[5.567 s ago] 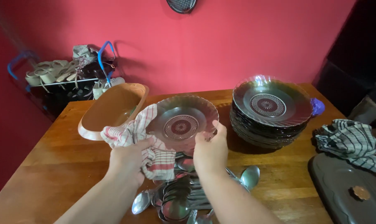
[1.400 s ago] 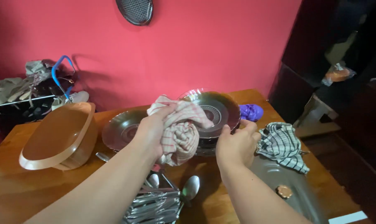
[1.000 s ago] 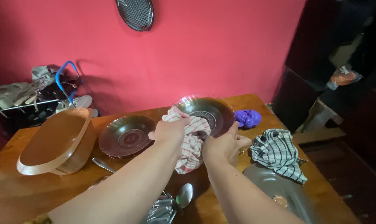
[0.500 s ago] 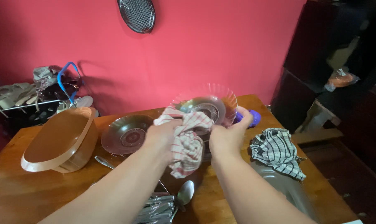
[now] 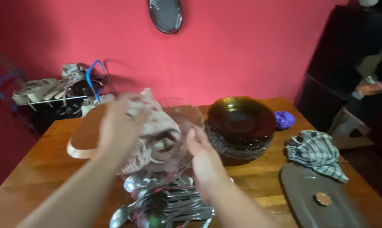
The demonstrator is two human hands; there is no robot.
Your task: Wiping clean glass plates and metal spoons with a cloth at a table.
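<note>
Though blurred, the glass plate (image 5: 180, 122) left of the stack (image 5: 240, 126) looks fragile, slippery: right hand (image 5: 202, 154) grips its rim, left hand (image 5: 121, 126) clutches a cloth (image 5: 151, 139) inside.

We have one head-worn view, looking down and forward across the wooden table (image 5: 43, 169) toward the red wall (image 5: 241, 50), hands close below.

The wall (image 5: 241, 50) is deep pink-red. The counter (image 5: 39, 169) is warm brown wood with visible grain. The cloth (image 5: 151, 135) is pale with thin red stripes, blurred here. The plate (image 5: 180, 122) is clear glass with a pinkish tint. The stack (image 5: 241, 122) is dark brown glass. The towel (image 5: 317, 154) is black-and-white checked. The lid (image 5: 321, 202) is dark grey. The spoons (image 5: 165, 202) are shiny silver.
</note>
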